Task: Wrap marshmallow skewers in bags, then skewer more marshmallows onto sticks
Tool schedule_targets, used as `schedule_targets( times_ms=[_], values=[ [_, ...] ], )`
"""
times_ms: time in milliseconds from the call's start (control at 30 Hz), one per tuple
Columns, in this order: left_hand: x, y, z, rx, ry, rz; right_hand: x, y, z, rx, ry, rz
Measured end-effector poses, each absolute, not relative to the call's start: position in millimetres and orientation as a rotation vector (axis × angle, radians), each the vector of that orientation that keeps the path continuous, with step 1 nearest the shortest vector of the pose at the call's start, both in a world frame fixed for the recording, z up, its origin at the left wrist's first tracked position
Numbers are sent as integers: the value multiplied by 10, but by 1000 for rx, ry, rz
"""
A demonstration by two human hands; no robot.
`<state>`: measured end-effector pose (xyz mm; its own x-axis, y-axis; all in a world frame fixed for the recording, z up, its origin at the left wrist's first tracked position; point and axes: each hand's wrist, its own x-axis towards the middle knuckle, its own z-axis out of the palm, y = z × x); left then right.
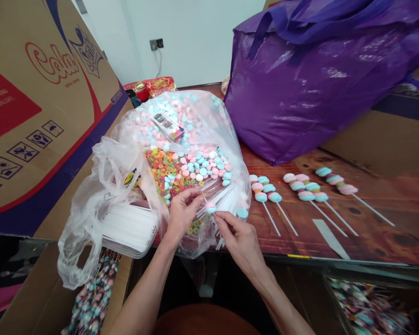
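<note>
Between my two hands is a pink-and-blue marshmallow [210, 208] on a thin white stick. My left hand [185, 210] pinches at the stick's upper end, thumb against fingers. Just below the marshmallow, my right hand [240, 238] is closed in a pinch on the stick; its fingertips hide part of it. Behind my hands, a clear plastic bag [235, 153] holds many pink, blue and white marshmallows [206, 167] and colourful ring-shaped candies [164, 170]. Loose white sticks [226, 200] lie at the bag's right front, partly behind my right hand.
Several finished marshmallow sticks [305, 187] lie on the wooden table [380, 209] at right. A tub of white sticks [129, 230] and a crumpled bag [108, 172] sit left. A carton [56, 116] and purple bag [300, 93] flank the work area. Boxes of wrapped sweets [94, 298] stand below.
</note>
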<state>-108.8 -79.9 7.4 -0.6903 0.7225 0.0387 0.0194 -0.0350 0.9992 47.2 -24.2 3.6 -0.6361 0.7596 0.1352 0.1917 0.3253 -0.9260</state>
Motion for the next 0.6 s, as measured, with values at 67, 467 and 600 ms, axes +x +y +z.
schedule_targets(
  times_ms=[67,467,600],
  values=[
    [-1056,-831,77,981,1860,1712,446,-245,44,-846,-2027,1334],
    [-1099,-872,56,462,1604,1842,457,-279,56,-789,-2018,1459],
    [-1061,-874,52,419,1542,1838,444,-288,43,-767,-2067,1481]
  ],
)
